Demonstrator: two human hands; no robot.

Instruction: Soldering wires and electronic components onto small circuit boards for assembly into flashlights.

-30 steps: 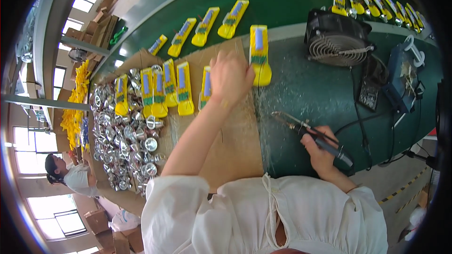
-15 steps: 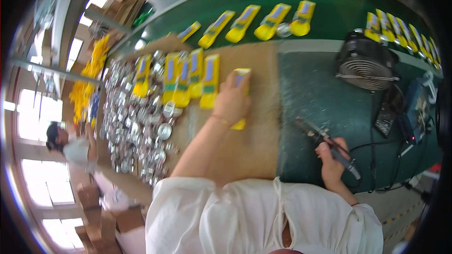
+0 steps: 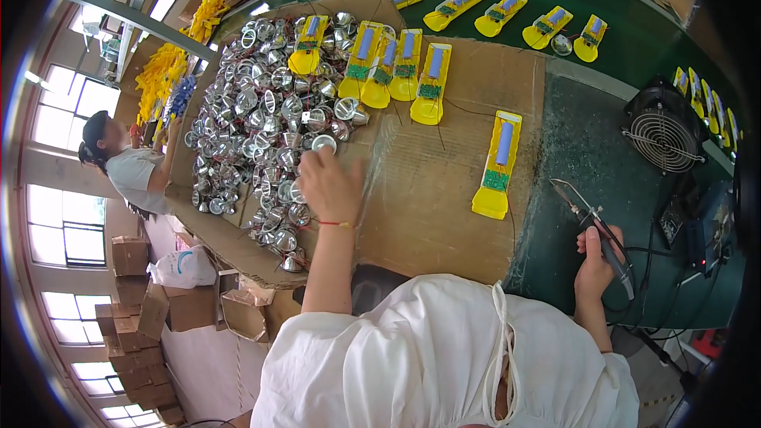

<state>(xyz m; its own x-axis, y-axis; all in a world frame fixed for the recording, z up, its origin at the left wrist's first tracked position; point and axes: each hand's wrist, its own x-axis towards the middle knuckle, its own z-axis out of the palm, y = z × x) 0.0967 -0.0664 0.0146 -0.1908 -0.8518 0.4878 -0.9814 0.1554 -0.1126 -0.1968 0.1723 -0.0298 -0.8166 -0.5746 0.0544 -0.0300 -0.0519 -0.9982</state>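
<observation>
My left hand [image 3: 329,184] reaches over the edge of a heap of shiny silver reflector cups [image 3: 261,123] with thin wires; its fingers are closed around one of them near the cardboard sheet [image 3: 428,214]. My right hand [image 3: 596,257] grips a soldering iron [image 3: 598,226], its tip pointing up toward a yellow half-shell [image 3: 497,165] that lies alone on the cardboard with a blue battery and a green circuit board inside. A row of similar yellow shells [image 3: 400,71] lies at the far edge of the cardboard.
More yellow shells [image 3: 507,16] lie in a line on the green bench [image 3: 602,143] behind. A small black fan [image 3: 664,136] and a dark soldering station [image 3: 701,230] stand at the right. Another person [image 3: 131,166] sits at the left, beside stacked cardboard boxes [image 3: 139,317].
My left hand let go of the yellow shell, which now lies on the cardboard, and moved left to the silver cups. The view has swung left. My right hand keeps the soldering iron.
</observation>
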